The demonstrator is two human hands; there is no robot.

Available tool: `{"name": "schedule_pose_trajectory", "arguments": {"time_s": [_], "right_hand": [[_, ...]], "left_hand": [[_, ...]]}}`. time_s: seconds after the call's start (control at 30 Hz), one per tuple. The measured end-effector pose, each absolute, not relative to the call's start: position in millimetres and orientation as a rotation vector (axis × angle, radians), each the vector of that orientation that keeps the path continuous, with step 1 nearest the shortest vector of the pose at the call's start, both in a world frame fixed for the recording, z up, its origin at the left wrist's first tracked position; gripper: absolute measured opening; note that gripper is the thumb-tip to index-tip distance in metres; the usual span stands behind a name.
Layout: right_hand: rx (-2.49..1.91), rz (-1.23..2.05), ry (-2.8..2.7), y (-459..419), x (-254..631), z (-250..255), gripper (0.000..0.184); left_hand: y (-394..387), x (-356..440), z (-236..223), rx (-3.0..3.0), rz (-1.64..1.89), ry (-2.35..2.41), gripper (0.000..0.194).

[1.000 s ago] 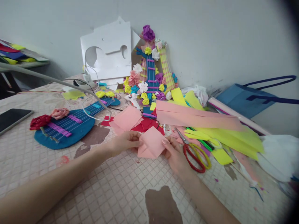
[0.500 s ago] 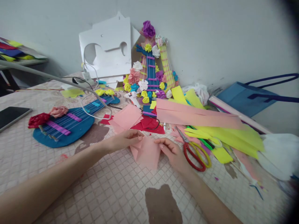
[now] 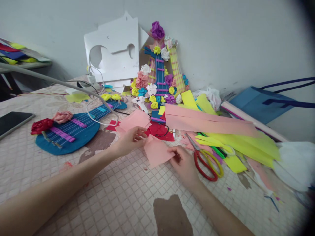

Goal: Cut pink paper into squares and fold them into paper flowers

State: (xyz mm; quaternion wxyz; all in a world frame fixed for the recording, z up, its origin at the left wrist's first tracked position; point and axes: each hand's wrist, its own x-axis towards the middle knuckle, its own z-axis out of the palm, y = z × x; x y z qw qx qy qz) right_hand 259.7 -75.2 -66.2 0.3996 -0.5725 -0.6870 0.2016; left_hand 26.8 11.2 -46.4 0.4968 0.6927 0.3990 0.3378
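A thin pink paper square (image 3: 158, 152), as yet unrolled, is pinched by the right hand (image 3: 184, 164); the left hand's (image 3: 128, 142) grip cannot be told.

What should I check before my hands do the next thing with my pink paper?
1. Right hand gripping the pink paper: ok, fingers at its right edge.
2. Left hand gripping it too: cannot tell, fingers are by its far left corner.
3. Scissors out of both hands: ok, lying beside your right hand.
4. Pink stack nearby: ok, just beyond your left hand.
5. Cable clear of the blue guitar: not ok, it crosses over it in this view.
6. Glue gun cool: cannot tell.
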Motion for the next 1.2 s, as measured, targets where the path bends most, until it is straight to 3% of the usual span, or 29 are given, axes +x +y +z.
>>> {"name": "schedule_pose_trajectory", "arguments": {"time_s": [0.13,0.3,0.47,0.6,0.83,0.97,1.2], "right_hand": [[-1.390,0.190,-1.900,-83,252,-59,0.017],[-1.373,0.251,-2.082,-92,245,-56,0.019],[-1.310,0.420,-2.237,-90,252,-54,0.023],[-1.289,0.619,-2.237,-86,259,-50,0.030],[-1.266,0.846,-2.129,-84,265,-47,0.020],[-1.199,0.843,-2.151,-85,264,-45,0.026],[-1.340,0.713,-2.059,-87,255,-49,0.010]], "left_hand": [[-4,28,-30,2.146,0.890,0.940,0.036],[-28,35,-24,2.516,0.602,0.636,0.058],[-30,39,-34,2.686,0.445,0.604,0.026],[-22,35,-34,2.687,0.429,0.613,0.012],[-3,27,-39,2.466,0.447,0.510,0.019],[2,25,-38,2.407,0.451,0.440,0.011],[-3,28,-35,2.349,0.421,0.465,0.012]]}}
